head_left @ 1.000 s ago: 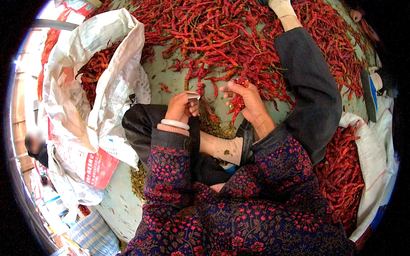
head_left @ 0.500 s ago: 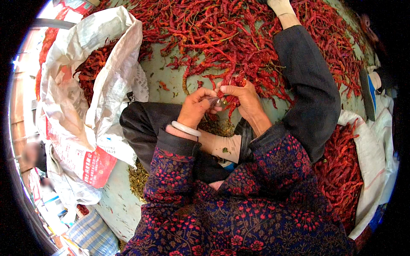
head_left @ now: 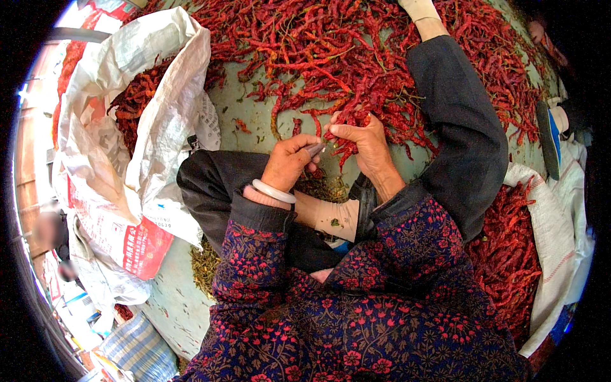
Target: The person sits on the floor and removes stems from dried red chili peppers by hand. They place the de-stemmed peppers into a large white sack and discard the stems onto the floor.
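Observation:
My right hand [head_left: 374, 153] is closed around a bunch of dried red chillies [head_left: 351, 119], some hanging below the fingers. Just left of it, my left hand [head_left: 286, 164] is closed with thumb and fingers bent, pinching a small grey pointed thing [head_left: 314, 149] whose kind I cannot make out. A narrow gap parts the fingertips of the two hands. Beyond them spreads a large heap of dried red chillies [head_left: 305, 51]. A white bangle [head_left: 273, 191] circles my left wrist.
An open white woven sack [head_left: 168, 108] with darker chillies stands at the left. Another white sack [head_left: 552, 248] holding red chillies [head_left: 503, 267] lies at the right. Stem scraps [head_left: 205, 270] lie on the floor by my left knee. A checked bag [head_left: 139, 350] sits at the lower left.
My left hand has drawn slightly left, away from the chillies and the right hand. The right hand stays nearly in place with its bunch.

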### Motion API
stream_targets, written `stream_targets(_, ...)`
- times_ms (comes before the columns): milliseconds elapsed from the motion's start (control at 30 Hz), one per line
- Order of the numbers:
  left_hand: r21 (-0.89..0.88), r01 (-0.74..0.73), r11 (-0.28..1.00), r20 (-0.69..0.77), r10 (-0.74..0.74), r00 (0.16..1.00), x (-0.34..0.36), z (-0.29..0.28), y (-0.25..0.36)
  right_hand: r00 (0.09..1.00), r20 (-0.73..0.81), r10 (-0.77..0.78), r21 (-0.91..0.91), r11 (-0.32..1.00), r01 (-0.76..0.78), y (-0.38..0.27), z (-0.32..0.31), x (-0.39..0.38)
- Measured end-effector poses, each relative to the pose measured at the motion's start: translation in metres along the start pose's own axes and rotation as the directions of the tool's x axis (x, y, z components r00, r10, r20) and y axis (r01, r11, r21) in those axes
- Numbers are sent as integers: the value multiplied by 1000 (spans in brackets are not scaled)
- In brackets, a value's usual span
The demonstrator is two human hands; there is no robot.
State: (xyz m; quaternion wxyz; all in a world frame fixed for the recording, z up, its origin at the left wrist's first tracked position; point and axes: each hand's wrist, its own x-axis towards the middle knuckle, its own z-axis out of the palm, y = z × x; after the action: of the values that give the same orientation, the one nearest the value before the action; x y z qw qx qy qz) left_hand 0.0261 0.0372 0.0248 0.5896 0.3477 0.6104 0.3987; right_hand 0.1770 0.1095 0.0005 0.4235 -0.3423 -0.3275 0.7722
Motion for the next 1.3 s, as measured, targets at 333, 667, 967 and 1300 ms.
stream_targets(333,85,-52,995,-43,56,997,1,2,-3,999,54,0,-19,1000,1,2,-3,3)
stream_targets(667,53,-44,998,-40,46,998,-4,2,3,999,46,29,21,999,-30,-3,3,-1)
stream_targets(967,43,-43,998,7,42,999,-3,0,0,997,79,17,-60,998,-12,2,-3,1)
stream_targets(1300,300,-148,942,-187,210,960,1,12,-7,996,1,-91,-270,959,88,7,5,-6)
